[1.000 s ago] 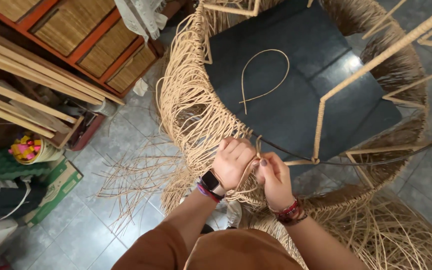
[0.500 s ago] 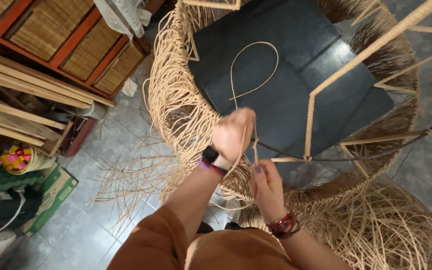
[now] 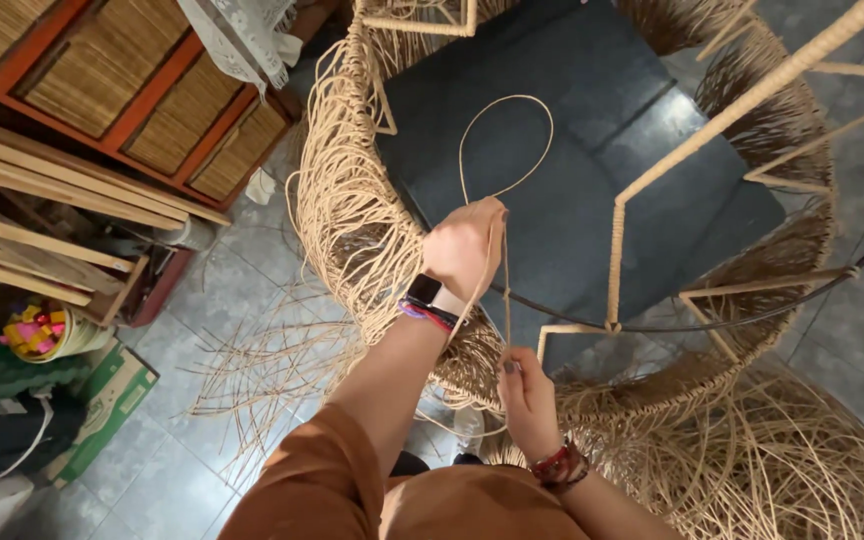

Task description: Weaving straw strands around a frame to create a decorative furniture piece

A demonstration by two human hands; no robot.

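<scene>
Strand: a thin, pale tan rattan strand (image 3: 505, 150) rising in a teardrop loop over the dark grey seat cushion (image 3: 592, 190).
Left hand: my left hand (image 3: 464, 248) is fisted tight on the strand above the rim.
Right hand: my right hand (image 3: 527, 400) seems to pinch its lower end; fingertips partly hidden.
Basket: the half-woven round wicker chair frame (image 3: 352, 230), with loose fibres trailing.
</scene>
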